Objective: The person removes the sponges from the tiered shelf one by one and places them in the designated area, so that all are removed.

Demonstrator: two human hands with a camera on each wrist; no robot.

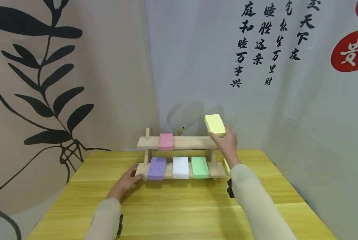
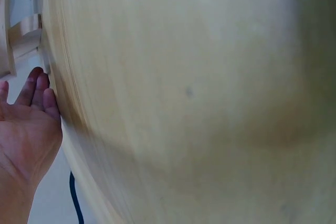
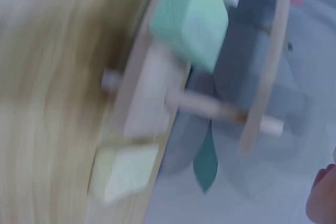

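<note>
Right hand [image 1: 229,145], raised, grips yellow block [image 1: 215,124]; left hand [image 1: 126,181], fingers relaxed, lies at left end of rack [image 1: 193,143]; red emblem [image 1: 351,51] reads "贵".

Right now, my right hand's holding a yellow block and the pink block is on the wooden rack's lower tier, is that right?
Not quite: the pink block is on the wooden rack's upper tier, as the head view shows. Your right hand does hold a yellow block.
</note>
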